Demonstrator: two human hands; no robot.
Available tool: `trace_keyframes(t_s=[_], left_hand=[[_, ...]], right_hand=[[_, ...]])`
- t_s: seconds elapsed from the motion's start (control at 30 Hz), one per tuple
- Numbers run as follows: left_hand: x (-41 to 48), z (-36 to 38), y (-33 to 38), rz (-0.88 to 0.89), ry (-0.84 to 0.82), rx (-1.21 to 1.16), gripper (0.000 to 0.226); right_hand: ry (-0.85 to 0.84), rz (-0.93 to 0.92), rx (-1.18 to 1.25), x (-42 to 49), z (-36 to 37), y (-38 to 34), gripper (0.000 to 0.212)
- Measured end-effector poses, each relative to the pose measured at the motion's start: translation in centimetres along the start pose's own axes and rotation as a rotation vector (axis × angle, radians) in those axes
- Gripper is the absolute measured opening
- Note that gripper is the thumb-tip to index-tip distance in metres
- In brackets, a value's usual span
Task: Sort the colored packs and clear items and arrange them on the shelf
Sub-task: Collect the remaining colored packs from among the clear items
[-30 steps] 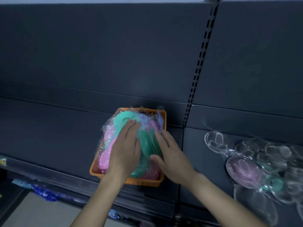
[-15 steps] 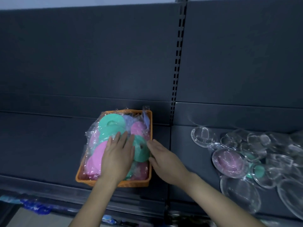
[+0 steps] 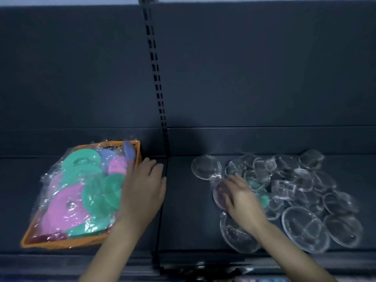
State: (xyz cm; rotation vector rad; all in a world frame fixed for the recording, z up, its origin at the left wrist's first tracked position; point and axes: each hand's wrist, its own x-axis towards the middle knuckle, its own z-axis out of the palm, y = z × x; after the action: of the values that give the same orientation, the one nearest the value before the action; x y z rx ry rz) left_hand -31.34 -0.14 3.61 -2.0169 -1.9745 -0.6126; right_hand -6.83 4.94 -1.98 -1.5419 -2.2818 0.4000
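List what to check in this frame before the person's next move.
1. Right hand reaches the pink pack among the clear dishes: ok.
2. Firm grip on that pack: cannot tell, fingers blurred.
3. Left hand rests at the orange basket's right edge: ok.
4. Basket has room: probably not ok, colored packs heap above its rim.
5. Clear pile free of color: not ok, green piece lies in it.
6. Bare shelf between basket and pile: ok.
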Motion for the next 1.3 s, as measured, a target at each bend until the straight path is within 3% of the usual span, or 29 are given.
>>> trace_keyframes(t_s=[0.13,0.23,0.4,0.6,0.77,0.9,0.97,1.07,1.17,1.3], left_hand=[[0.2,3.5,4.9,0.038,-0.368,-0.34,0.044],[0.9,7.4,8.6,0.122,-0.511,-0.397,0.054],[2.2,11.4,12.5,0.096,-0.647,-0.404,0.075],[2.2,11.9,12.6,0.036,-0.534,-0.466,0.071],[2.1,10.6,10.1,-0.107,-0.367,-0.486,0.067],[1.5,10.2,7.4,-0.235,-0.43,-0.397,0.065],[1.0,10.2,6.6,-0.269,-0.485,-0.337,0.065],[0.3,10.3,6.9,-0.206,-0.42,-0.235,0.054],[0.5,10.2,8.5,-0.056,-0.333,-0.312,0.044],[1.1,11.0,11.2,-0.05,-0.474,-0.541,0.052]], right_hand=[[0.007,0.025,-0.122,-0.5,-1.3,3.9,0.046],[-0.01,-0.033,-0.233,-0.7,-1.5,5.6,0.048],[-0.07,-0.059,-0.362,-1.9,-1.8,8.2,0.056],[-0.052,0.018,-0.353,-2.7,-2.7,11.2,0.037],[-0.046,0.041,-0.414,-2.5,-2.8,12.6,0.039],[-0.042,-0.055,-0.305,-2.5,-2.8,12.1,0.047],[-0.119,-0.128,-0.208,-2.5,-2.7,11.4,0.054],[-0.297,-0.102,-0.112,-2.2,-2.3,11.1,0.07],[-0.354,-0.092,-0.129,-1.5,-1.8,11.2,0.076],[-0.328,-0.029,-0.115,-0.7,-1.6,11.2,0.076]])
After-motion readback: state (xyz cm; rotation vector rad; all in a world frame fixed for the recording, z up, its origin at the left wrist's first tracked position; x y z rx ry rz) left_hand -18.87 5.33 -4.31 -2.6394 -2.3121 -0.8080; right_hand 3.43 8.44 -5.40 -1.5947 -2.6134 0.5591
